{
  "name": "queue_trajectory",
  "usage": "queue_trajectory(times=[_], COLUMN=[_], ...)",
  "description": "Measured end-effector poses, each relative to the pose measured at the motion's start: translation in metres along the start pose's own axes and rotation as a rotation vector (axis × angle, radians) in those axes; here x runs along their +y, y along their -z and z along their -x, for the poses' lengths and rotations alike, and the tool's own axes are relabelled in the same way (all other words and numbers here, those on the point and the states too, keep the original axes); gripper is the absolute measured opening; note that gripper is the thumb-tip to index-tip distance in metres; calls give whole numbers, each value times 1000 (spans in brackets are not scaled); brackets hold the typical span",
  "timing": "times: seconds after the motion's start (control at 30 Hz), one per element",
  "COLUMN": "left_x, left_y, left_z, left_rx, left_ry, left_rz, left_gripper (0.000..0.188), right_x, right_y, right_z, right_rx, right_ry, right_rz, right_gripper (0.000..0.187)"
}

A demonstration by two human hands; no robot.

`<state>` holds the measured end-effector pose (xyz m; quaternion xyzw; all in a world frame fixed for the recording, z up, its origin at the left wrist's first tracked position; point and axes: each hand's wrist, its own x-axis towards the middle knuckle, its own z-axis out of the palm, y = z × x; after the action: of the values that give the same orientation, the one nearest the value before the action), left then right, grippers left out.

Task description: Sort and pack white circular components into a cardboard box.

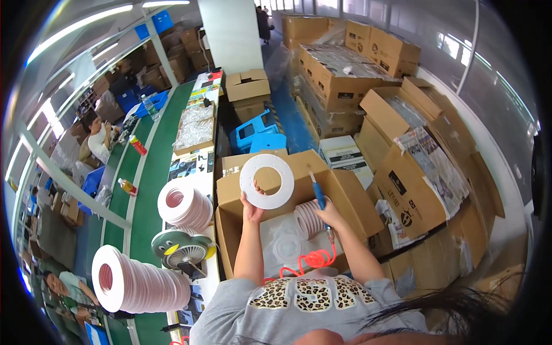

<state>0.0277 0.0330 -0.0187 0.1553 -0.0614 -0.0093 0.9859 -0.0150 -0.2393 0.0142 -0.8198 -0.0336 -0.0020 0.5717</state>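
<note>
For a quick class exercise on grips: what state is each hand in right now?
Left hand: closed on a flat white ring.
Right hand: closed around a blue handheld tool.

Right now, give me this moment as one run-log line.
left hand: holds white ring | right hand: grips blue tool | below: red coiled hose, open cardboard box, stacked rings inside

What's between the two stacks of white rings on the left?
In the head view, a small green desk fan stands between the longer stack and the shorter stack.
</note>
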Motion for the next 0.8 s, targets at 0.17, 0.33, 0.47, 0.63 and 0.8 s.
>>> queue_trajectory(times=[0.17, 0.33, 0.47, 0.63, 0.8], left_x=[14, 19, 25, 23, 25], left_y=[-31, -59, -74, -92, -109], left_z=[8, 13, 22, 26, 29], left_rx=[-90, -122, -130, -146, -195], left_ry=[-13, -32, -53, -51, -27], left_rz=[30, 68, 69, 151, 137], left_gripper=[69, 66, 66, 59, 59], right_x=[15, 30, 23, 11, 9], right_y=[28, 42, 38, 41, 37], right_z=[43, 77, 96, 100, 105], right_rx=[73, 46, 40, 46, 36], right_ry=[-138, -128, -170, -156, -163], right_rz=[-224, -245, -238, -249, -218], right_gripper=[42, 40, 39, 40, 40])
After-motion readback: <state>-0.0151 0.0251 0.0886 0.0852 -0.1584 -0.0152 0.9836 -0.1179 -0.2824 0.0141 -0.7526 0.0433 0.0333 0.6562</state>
